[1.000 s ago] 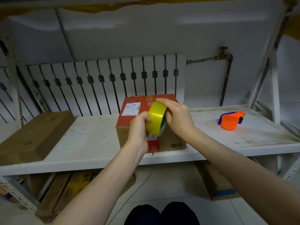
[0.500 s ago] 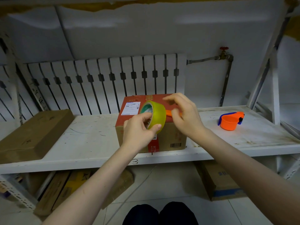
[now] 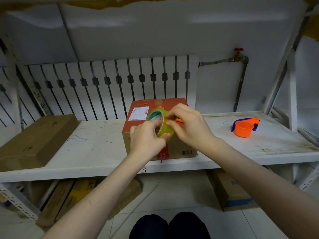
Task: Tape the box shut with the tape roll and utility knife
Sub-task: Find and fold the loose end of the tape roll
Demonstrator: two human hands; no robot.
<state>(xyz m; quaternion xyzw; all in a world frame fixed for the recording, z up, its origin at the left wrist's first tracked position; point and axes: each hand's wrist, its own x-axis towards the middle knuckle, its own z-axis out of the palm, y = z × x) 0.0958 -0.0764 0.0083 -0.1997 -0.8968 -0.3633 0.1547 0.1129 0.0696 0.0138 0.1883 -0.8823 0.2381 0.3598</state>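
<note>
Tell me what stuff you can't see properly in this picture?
All in the head view:
- Middle of the box top: hidden behind the left hand, right hand and tape roll, so its flaps can't be checked.
- Loose tape end: covered by fingertips.
- Orange thing on the box: only a sliver shows past the right hand.
- Shipping label print: too small to read.
- Boxes below the shelf: partly hidden by shelf and arms.

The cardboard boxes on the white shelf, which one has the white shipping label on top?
The red-topped box directly behind the hands, mid-shelf. Its label sits on the top's left part. The flat brown box at the shelf's left end shows no label.
</note>
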